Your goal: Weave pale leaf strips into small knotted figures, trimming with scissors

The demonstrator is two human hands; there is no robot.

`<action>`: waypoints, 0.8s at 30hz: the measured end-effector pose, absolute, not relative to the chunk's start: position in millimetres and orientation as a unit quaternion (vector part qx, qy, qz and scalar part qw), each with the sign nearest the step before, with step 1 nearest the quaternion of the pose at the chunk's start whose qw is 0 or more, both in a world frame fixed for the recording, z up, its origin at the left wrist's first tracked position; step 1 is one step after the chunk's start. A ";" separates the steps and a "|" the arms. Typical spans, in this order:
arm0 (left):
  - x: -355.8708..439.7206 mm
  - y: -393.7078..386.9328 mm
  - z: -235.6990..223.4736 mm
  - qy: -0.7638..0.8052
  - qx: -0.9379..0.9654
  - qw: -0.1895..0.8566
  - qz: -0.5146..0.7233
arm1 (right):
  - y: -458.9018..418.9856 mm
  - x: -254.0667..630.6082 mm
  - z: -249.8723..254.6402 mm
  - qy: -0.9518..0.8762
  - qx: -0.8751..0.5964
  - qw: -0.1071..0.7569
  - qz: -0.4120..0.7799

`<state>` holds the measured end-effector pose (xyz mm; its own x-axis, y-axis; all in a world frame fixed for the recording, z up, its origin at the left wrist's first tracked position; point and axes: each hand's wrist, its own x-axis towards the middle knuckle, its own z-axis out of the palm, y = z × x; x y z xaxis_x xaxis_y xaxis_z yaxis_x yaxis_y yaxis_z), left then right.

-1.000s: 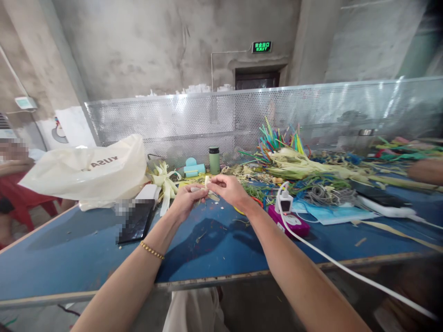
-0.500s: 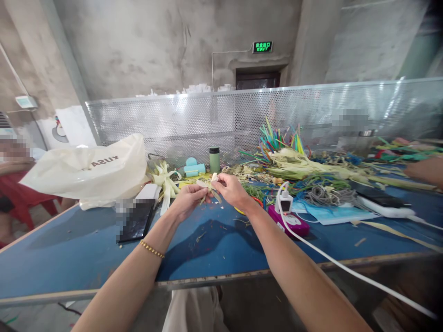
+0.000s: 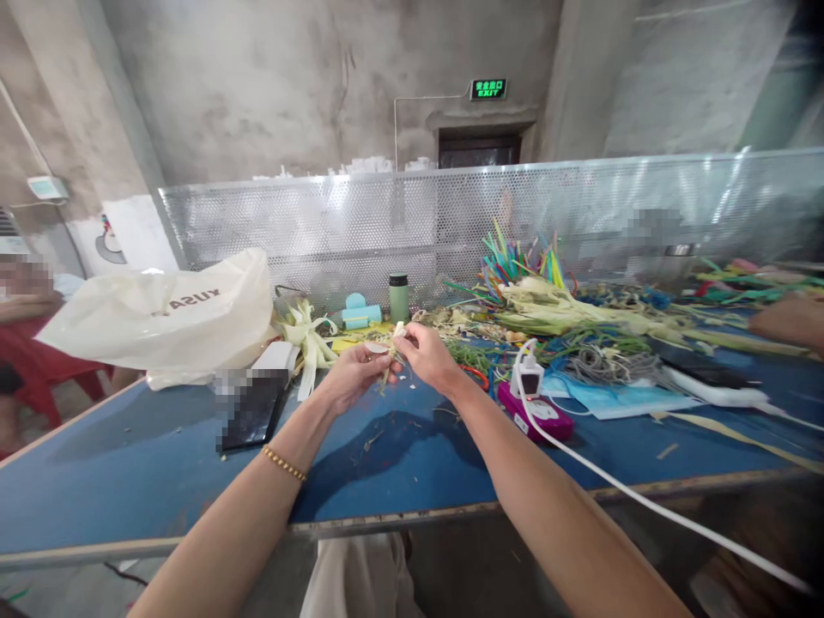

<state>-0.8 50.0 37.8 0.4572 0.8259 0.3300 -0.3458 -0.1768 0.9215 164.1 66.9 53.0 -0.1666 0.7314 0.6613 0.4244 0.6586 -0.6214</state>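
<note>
In front of the green flask (image 3: 398, 302), the left hand (image 3: 351, 378) and right hand (image 3: 428, 354) are pinching pale husk strips (image 3: 399, 329) between fingertips; a plastic bag (image 3: 186, 330) is lying left of it.

Moderate light — a soft shadow darkens the worktop (image 3: 129, 481), glare streaks the perforated panel (image 3: 360, 223) — with the right edge blurred, stretched and dim.

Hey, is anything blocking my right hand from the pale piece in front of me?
Nothing visible is: your right hand pinches the pale piece directly. Your left hand is close beside it, not in between.
</note>
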 end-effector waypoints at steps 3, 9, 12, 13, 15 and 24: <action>-3.7 50.2 38.2 0.205 0.610 0.614 0.456 | 70.8 167.9 52.9 -0.736 -0.384 0.535 0.157; -4.0 48.1 39.3 0.233 0.627 0.585 0.459 | 72.3 169.8 53.0 -0.726 -0.388 0.542 0.172; -1.5 47.2 38.6 0.247 0.646 0.556 0.462 | 71.6 168.0 52.6 -0.720 -0.401 0.544 0.156; -0.4 47.0 38.0 0.251 0.650 0.550 0.461 | 71.7 167.5 52.3 -0.717 -0.406 0.548 0.147; 2.0 46.4 36.5 0.255 0.655 0.544 0.458 | 72.8 167.2 51.1 -0.711 -0.413 0.554 0.130; -0.9 48.8 36.8 0.260 0.650 0.558 0.445 | 73.4 171.5 53.1 -0.750 -0.391 0.519 0.124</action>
